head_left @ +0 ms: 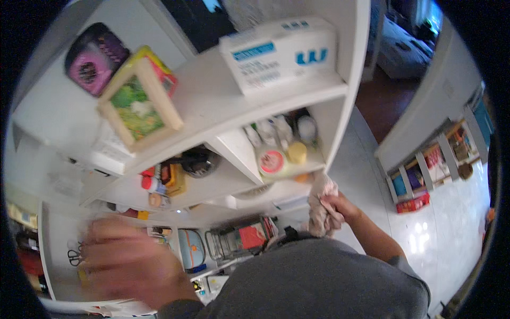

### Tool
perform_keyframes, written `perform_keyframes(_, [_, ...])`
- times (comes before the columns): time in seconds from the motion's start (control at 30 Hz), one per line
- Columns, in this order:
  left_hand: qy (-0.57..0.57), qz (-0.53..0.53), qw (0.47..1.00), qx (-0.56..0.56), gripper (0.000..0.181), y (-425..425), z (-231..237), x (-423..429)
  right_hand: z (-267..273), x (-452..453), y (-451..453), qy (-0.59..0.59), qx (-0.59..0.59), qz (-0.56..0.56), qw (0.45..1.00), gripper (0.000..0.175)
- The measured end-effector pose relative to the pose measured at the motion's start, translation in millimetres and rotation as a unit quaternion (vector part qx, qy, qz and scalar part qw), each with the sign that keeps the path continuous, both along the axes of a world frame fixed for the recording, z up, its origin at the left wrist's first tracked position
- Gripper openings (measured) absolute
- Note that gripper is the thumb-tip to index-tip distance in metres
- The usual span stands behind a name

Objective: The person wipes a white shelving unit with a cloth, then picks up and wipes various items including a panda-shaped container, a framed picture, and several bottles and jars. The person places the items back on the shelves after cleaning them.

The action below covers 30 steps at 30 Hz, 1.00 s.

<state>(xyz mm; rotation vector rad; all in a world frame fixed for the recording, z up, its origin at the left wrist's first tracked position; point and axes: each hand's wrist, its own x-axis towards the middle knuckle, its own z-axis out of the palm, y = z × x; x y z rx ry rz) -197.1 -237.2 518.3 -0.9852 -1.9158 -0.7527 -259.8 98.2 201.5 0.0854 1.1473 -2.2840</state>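
My right hand (338, 205) grips a crumpled pale pink cloth (320, 203), which hangs beside the right end of a white shelf unit (255, 109). My left hand (127, 261) is raised at the lower left and strongly blurred. Nothing shows in it, but the blur hides how its fingers are set. Between the hands and higher up, a wood-framed picture (137, 107) leans on the top shelf. To its right stands a white cardboard box (283, 56) with blue print. Below that box, a compartment holds a tub with a pink-and-white lid (271, 161) and a yellow-capped jar (297, 152).
A black-and-pink package (95, 60) is behind the picture frame. Another compartment holds a dark round container (201, 161) and several small bottles. Lower down are a light-blue case (191, 248) and scissors (74, 255). A low shelf (428, 165) with packages lines the right wall, above a shiny tiled floor (442, 235).
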Motion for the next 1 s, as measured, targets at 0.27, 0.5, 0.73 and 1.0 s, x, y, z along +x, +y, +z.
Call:
perform_keyframes(0.27, [-0.217, 0.115, 0.968, 0.043, 0.035, 134, -238, -115, 5, 28, 15, -0.078, 0.048, -0.025, 0.995, 0.041])
perform_keyframes(0.5, [-0.365, -0.068, 0.929, -0.007, 0.031, 143, -336, -82, 7, 64, 40, -0.112, 0.05, -0.105, 0.987, 0.041])
perform_keyframes(0.73, [-0.444, 0.256, 0.853, 0.101, 0.062, 176, -486, -146, 1, 86, 53, -0.12, 0.131, -0.14, 0.974, 0.042])
perform_keyframes(1.0, [-0.451, 0.248, 0.846, 0.137, 0.042, 190, -532, -183, -3, 132, 80, -0.191, 0.115, -0.239, 0.945, 0.043])
